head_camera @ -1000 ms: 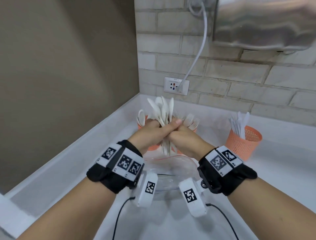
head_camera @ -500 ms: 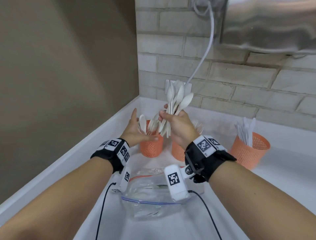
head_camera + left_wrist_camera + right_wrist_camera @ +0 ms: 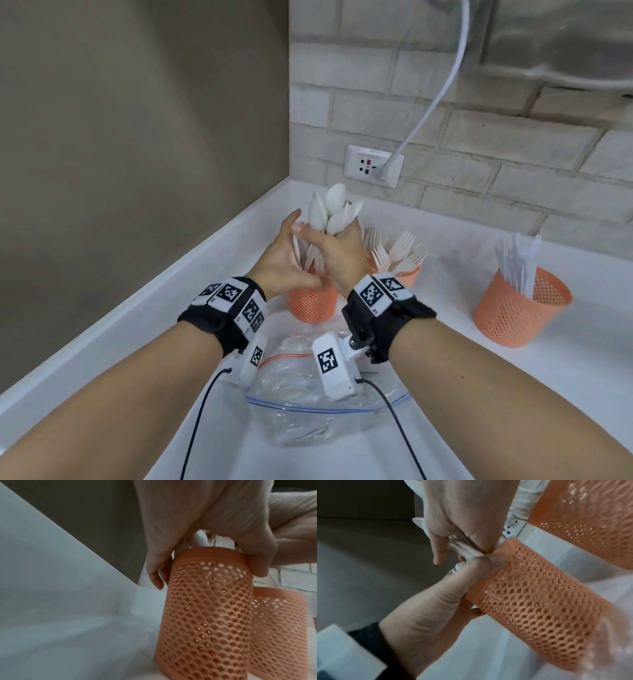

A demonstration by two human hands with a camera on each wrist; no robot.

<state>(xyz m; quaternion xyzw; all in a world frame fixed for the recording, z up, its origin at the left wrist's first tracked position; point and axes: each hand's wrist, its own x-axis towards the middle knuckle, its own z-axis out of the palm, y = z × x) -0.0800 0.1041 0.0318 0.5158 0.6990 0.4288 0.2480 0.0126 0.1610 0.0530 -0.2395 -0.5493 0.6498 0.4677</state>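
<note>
My right hand (image 3: pixel 342 257) grips a bundle of white plastic spoons (image 3: pixel 334 209) by the handles, bowls up. The handle ends reach down into an orange mesh cup (image 3: pixel 311 305) at the back left of the white counter (image 3: pixel 531 394). My left hand (image 3: pixel 281 260) holds that cup at its rim. In the left wrist view the left hand (image 3: pixel 197 520) spans the cup (image 3: pixel 205 601), thumb on one side and fingers on the other, with spoons (image 3: pixel 199 538) showing above the rim. In the right wrist view my right hand (image 3: pixel 467 507) clasps the spoons (image 3: pixel 464 547) just over the cup (image 3: pixel 539 608).
A second orange cup (image 3: pixel 407 279) with forks stands just right of the first. A third cup (image 3: pixel 517 308) with knives stands farther right. A clear zip bag (image 3: pixel 301 411) lies under my wrists. Brown wall left, brick wall with socket (image 3: pixel 373 166) and cable behind.
Both hands held the spoon bundle above the bag. My left hand let go and moved to the left cup. My right hand carried the bundle up, then lowered its handles into that cup.
</note>
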